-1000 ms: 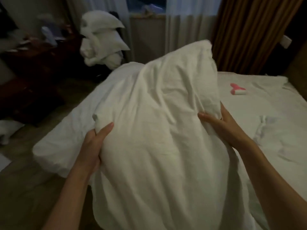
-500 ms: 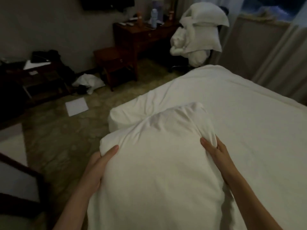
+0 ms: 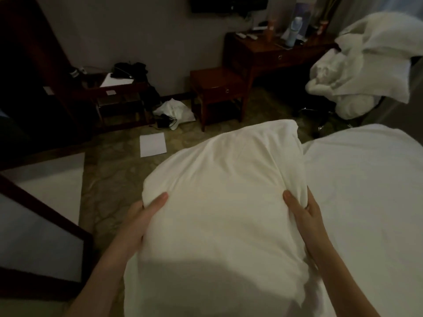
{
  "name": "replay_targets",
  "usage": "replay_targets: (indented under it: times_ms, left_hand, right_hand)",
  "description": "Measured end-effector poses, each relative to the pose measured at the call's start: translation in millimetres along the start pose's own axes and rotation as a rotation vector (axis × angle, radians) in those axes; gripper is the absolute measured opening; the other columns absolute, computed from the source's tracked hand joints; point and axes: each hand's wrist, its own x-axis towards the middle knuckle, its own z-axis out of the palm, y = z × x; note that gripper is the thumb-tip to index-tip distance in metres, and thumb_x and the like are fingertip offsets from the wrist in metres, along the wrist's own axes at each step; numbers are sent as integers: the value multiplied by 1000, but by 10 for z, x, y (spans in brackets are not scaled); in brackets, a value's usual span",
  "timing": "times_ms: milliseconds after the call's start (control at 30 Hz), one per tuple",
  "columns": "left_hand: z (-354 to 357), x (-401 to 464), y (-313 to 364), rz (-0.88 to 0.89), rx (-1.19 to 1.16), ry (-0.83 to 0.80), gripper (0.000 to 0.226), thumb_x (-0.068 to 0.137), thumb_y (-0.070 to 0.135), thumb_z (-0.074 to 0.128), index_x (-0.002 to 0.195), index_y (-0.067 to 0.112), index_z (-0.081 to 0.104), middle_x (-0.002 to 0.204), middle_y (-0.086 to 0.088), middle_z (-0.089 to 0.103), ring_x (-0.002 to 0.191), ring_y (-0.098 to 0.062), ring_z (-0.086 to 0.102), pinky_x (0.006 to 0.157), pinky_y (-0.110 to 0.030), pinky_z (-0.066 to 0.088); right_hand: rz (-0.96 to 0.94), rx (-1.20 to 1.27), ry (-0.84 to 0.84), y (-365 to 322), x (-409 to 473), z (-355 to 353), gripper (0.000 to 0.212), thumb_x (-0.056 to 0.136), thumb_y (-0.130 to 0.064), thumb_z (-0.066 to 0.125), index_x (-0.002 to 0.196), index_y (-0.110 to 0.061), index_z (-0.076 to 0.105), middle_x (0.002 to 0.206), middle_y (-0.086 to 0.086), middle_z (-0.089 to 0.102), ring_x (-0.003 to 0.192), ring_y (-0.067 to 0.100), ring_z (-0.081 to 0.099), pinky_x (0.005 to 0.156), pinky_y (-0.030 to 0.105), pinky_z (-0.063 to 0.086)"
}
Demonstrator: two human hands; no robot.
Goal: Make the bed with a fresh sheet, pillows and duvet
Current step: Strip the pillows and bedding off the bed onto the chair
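Note:
A plump white pillow (image 3: 219, 202) in a white case fills the middle of the head view, held up in front of me. My left hand (image 3: 142, 216) grips its left side with the thumb on top. My right hand (image 3: 302, 211) grips its right side, pinching a fold of the case. To the right lies the bed (image 3: 366, 191), covered with a smooth white sheet. The pillow's lower end is cut off by the frame's bottom edge.
A heap of white bedding (image 3: 361, 72) sits on a chair at the back right. A dark wooden desk (image 3: 274, 51) and a low stool (image 3: 217, 88) stand by the wall. A sheet of paper (image 3: 153, 144) and a white bag (image 3: 176, 110) lie on the carpet.
My view has swung left, from the bed and curtains toward the desk and floor. The pillow has moved left with both hands, off the bed's edge and over the carpet.

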Motion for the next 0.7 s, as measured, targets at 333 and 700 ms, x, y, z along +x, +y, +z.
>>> replay_targets:
  times_ms: [333,700]
  left_hand:
    - [-304,2223,910,39,8,12,77,74,53,68,137,15,44,123,-6,55,97,-22,53,87,-36,42]
    - [-225,3940,2073,-52,104,-194,72,81,46,65,140,11,43,130,-13,52,109,-30,51,99,-45,39]
  right_hand:
    - [34,40,114,-221,1637,1495,43,94,-32,55,135,-34,43,104,-24,55,88,-5,55,64,10,42]
    - [60,55,436,-573,2634,2379,40,89,-22,64,128,-23,55,115,-6,64,111,19,59,95,33,43]
